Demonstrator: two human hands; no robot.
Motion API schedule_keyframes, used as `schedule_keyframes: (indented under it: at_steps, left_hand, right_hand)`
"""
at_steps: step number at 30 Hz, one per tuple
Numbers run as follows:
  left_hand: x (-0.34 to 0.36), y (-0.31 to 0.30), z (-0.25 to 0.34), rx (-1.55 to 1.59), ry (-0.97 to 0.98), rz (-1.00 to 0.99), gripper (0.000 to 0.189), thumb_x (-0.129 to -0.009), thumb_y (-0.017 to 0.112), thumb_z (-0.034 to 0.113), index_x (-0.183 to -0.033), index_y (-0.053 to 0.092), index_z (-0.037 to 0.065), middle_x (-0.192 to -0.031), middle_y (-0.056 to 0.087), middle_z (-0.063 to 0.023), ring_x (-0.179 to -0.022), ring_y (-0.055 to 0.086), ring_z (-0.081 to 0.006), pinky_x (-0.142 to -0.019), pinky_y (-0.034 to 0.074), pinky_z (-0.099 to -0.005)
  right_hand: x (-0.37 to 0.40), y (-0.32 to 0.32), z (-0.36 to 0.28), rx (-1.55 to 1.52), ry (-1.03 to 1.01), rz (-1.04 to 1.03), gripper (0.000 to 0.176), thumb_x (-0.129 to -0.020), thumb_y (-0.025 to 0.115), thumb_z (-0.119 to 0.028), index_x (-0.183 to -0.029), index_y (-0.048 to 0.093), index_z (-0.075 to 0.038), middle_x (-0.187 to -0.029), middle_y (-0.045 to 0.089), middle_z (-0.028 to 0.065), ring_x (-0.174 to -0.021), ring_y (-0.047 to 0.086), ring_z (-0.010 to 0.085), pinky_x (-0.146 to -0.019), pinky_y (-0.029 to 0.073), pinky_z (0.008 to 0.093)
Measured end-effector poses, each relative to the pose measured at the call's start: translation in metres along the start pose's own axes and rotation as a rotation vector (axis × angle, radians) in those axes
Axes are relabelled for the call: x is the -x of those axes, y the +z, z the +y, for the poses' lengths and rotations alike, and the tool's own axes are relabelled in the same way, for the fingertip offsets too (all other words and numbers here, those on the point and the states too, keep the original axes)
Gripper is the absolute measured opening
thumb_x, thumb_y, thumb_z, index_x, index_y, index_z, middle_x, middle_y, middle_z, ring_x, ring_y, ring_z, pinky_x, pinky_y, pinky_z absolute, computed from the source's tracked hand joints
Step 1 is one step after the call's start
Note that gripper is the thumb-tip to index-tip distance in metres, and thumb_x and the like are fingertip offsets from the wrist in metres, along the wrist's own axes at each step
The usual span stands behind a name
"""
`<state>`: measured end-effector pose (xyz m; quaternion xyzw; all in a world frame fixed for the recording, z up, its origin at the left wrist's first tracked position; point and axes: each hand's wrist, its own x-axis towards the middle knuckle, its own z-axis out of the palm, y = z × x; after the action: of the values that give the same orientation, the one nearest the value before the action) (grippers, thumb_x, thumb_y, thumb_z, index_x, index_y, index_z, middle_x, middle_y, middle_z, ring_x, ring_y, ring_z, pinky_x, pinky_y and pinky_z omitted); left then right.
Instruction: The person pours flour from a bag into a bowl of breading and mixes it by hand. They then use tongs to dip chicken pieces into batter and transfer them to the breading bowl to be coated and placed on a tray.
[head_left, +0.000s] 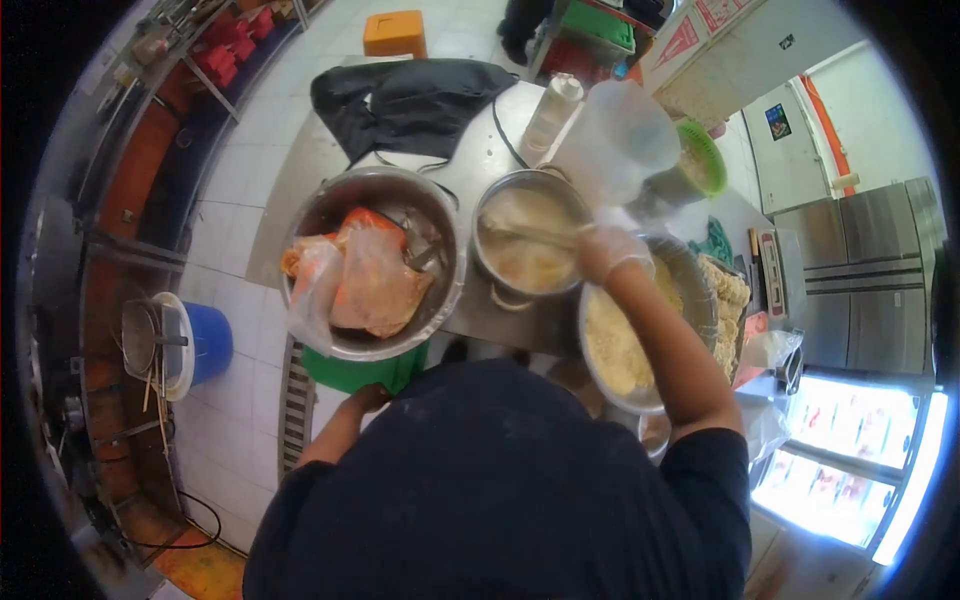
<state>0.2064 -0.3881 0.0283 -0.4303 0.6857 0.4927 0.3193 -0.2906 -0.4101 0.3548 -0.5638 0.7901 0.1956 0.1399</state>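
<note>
A metal pot [512, 303] with side handles holds a cloudy, pale tan liquid. My right hand [608, 255], in a clear plastic glove, is closed at the pot's right rim around a long, flat-handled utensil [535, 236]. The utensil reaches across the liquid, and its blurred far end hides its kind. Left of the pot, a big metal bowl [452, 255] holds raw-looking meat [375, 285] and clear plastic bags. Below that bowl, my left hand [372, 398] is low beside my body, close to a green bin [365, 370]; its fingers are mostly hidden.
Right of the pot stands a large bowl of pale yellow crumbs or flour [618, 345], partly under my forearm. Behind are a squeeze bottle [552, 115], a translucent container [620, 140], a green basket [705, 160] and black cloth [420, 105]. A blue bucket [208, 342] is on the left.
</note>
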Motion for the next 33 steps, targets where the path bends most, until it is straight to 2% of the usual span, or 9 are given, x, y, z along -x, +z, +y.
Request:
schedule_keyframes:
  at_steps: [4,6,10,13,15,20,22,25,33]
  left_hand:
    - [-0.02,0.016,-0.024,0.085,0.063,0.138,0.04,-0.092,0.061,0.041,-0.114,0.067,0.009,-0.115,0.066,-0.0198,-0.105,0.062,-0.0341,-0.09,0.048,-0.0426]
    - [-0.014,0.023,-0.027,0.265,-0.042,0.148,0.041,-0.092,0.06,0.042,-0.115,0.067,0.009,-0.119,0.064,-0.0198,-0.108,0.061,-0.0354,-0.091,0.047,-0.043]
    - [-0.012,0.025,-0.061,0.141,0.069,0.065,0.048,-0.092,0.059,0.042,-0.121,0.063,0.003,-0.124,0.061,-0.0225,-0.114,0.057,-0.0379,-0.095,0.045,-0.0441]
    - [-0.027,0.042,-0.101,0.058,-0.123,-0.036,0.054,-0.093,0.058,0.042,-0.12,0.06,-0.005,-0.127,0.058,-0.0258,-0.118,0.055,-0.0399,-0.1,0.043,-0.0445]
    - [-0.043,0.067,-0.134,-0.037,-0.064,0.175,0.057,-0.094,0.056,0.042,-0.117,0.059,-0.01,-0.126,0.057,-0.0283,-0.119,0.054,-0.0407,-0.101,0.042,-0.0447]
    - [-0.026,0.029,-0.09,-0.044,-0.22,-0.052,0.062,-0.091,0.059,0.043,-0.128,0.052,-0.007,-0.132,0.054,-0.0274,-0.123,0.052,-0.0392,-0.102,0.042,-0.0437]
    - [-0.02,0.022,-0.08,0.06,-0.02,0.166,0.067,-0.089,0.063,0.043,-0.135,0.046,-0.003,-0.134,0.052,-0.0266,-0.124,0.052,-0.0385,-0.103,0.042,-0.0438]
    - [-0.022,0.008,-0.05,0.039,-0.064,0.257,0.071,-0.087,0.066,0.043,-0.139,0.043,0.0,-0.136,0.051,-0.0256,-0.125,0.051,-0.0382,-0.104,0.041,-0.0435]
    - [-0.016,-0.014,-0.016,0.092,-0.075,0.232,0.074,-0.087,0.065,0.042,-0.142,0.038,0.0,-0.14,0.047,-0.025,-0.129,0.047,-0.0372,-0.106,0.039,-0.0431]
  right_hand:
    - [0.016,-0.018,0.016,0.101,-0.044,0.009,0.026,-0.086,0.051,-0.013,-0.101,0.071,-0.006,-0.105,0.069,0.0171,-0.097,0.067,0.0325,-0.085,0.053,0.0442]
    - [0.005,0.007,0.041,0.116,-0.106,0.081,0.025,-0.087,0.051,-0.014,-0.101,0.071,-0.009,-0.106,0.069,0.016,-0.097,0.067,0.0322,-0.084,0.053,0.0441]
    - [0.028,-0.026,0.049,0.162,-0.067,0.104,0.022,-0.088,0.054,-0.028,-0.096,0.071,-0.017,-0.09,0.07,0.0135,-0.084,0.068,0.0321,-0.075,0.054,0.0447]
    - [0.042,-0.039,0.059,0.13,-0.11,0.125,0.022,-0.089,0.056,-0.029,-0.104,0.069,-0.018,-0.091,0.069,0.0146,-0.084,0.067,0.0335,-0.074,0.053,0.0477]
    - [0.054,-0.042,0.062,0.119,-0.1,0.148,0.024,-0.09,0.056,-0.029,-0.107,0.068,-0.018,-0.09,0.069,0.0148,-0.084,0.067,0.034,-0.074,0.052,0.0482]
    - [0.076,-0.047,0.043,0.137,-0.025,0.136,0.023,-0.093,0.048,-0.022,-0.104,0.067,-0.015,-0.099,0.069,0.0152,-0.089,0.069,0.0333,-0.076,0.055,0.0461]
    - [0.07,-0.025,0.045,0.182,-0.042,0.178,0.025,-0.093,0.045,-0.019,-0.105,0.066,-0.014,-0.101,0.069,0.0154,-0.09,0.069,0.0336,-0.075,0.056,0.046]
    - [0.062,0.007,0.055,0.169,-0.035,0.147,0.027,-0.09,0.053,-0.024,-0.112,0.065,-0.017,-0.097,0.069,0.0148,-0.089,0.067,0.0336,-0.076,0.054,0.0463]
    - [0.069,-0.051,0.029,0.31,0.011,0.168,0.024,-0.089,0.05,-0.015,-0.103,0.069,-0.01,-0.096,0.07,0.0142,-0.091,0.068,0.0298,-0.077,0.054,0.0426]
